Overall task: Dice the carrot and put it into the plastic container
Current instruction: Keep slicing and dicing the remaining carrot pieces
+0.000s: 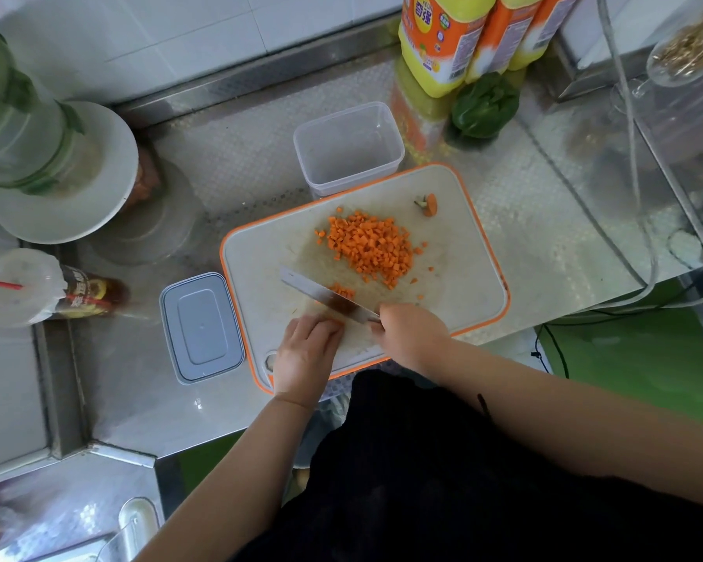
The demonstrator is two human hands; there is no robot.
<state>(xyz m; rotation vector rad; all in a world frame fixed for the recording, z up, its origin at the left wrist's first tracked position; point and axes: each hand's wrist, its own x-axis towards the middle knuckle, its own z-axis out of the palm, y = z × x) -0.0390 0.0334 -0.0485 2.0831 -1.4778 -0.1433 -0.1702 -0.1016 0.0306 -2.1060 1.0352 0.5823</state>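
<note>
1 board (455,285), 1 knife (325,296), 1 container (348,150), 1 lid (201,328), 3 yellow bottles (435,42), 2 hands (307,352).

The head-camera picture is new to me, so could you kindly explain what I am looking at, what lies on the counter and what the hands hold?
There is no machine here: a person works with bare hands, and the one picture comes from a camera worn on the head, looking down. On the steel counter lies a white cutting board with an orange rim. On it sits a pile of diced carrot, and the cut-off carrot end lies at the far corner. The right hand grips a knife with its blade laid low across the board. The left hand presses down beside the blade, fingers curled; what is beneath them is hidden. Beyond the board stands the plastic container, with no carrot in it yet. Its lid lies to the left of the board.
</note>
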